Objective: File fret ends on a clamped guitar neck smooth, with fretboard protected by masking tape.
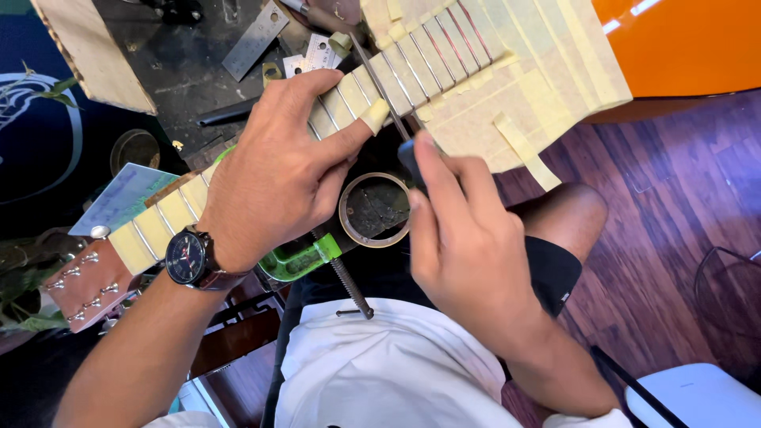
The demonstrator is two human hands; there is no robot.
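Guitar neck (238,170), its fretboard masked in pale yellow tape between the metal frets, lies across a cluttered dark desk (182,63) and over the seated person's lap in the head view. The left hand (277,174), a wristwatch (188,257) on its wrist, closes its fingers over the neck at mid-length. The right hand (464,254) grips the dark handle of a thin file (380,91), fingers closed, the blade laid on a fret. A tape roll (374,210) and a green clamp (305,257) sit just below. Judging by the tape, masking looks complete; fret dressing appears underway, with the tape not yet removed.
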